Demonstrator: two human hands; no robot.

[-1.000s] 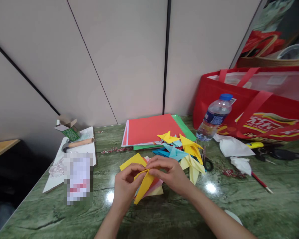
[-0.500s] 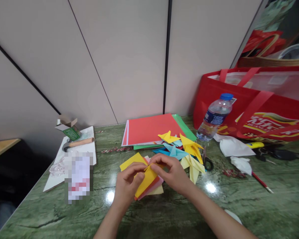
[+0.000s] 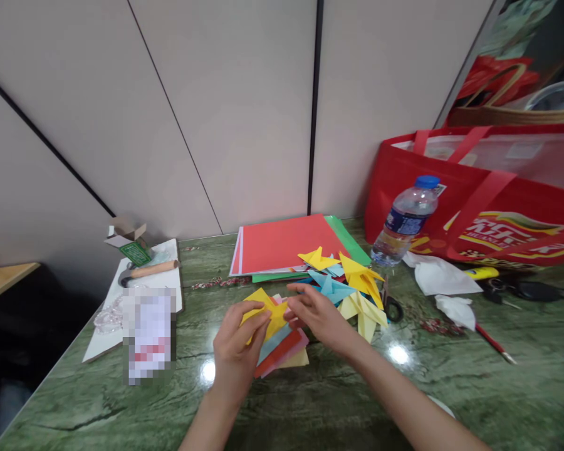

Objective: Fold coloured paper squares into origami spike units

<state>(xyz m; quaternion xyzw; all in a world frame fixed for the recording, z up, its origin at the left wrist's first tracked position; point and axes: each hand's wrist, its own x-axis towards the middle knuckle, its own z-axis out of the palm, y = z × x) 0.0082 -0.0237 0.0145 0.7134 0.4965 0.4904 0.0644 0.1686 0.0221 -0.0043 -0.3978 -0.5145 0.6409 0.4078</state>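
Note:
My left hand (image 3: pixel 237 347) pinches a folded yellow paper (image 3: pixel 273 313) between thumb and fingers, just above a small stack of coloured paper squares (image 3: pixel 284 351) on the green marble table (image 3: pixel 310 407). My right hand (image 3: pixel 317 316) meets it from the right, fingertips curled on the same yellow piece. Finished yellow and blue folded paper shapes (image 3: pixel 352 285) lie just beyond my right hand.
Large red and green sheets (image 3: pixel 282 244) lie at the back by the wall. Scissors (image 3: pixel 391 304), a water bottle (image 3: pixel 404 219), a red bag (image 3: pixel 489 200), tissues (image 3: pixel 439 279) and a pen (image 3: pixel 493 344) are to the right. A white tray (image 3: pixel 164 282) with a tool and box sits left.
The yellow paper went from hanging long below my hands to a smaller folded piece held higher. Both hands shifted slightly away from me, uncovering the stack of squares.

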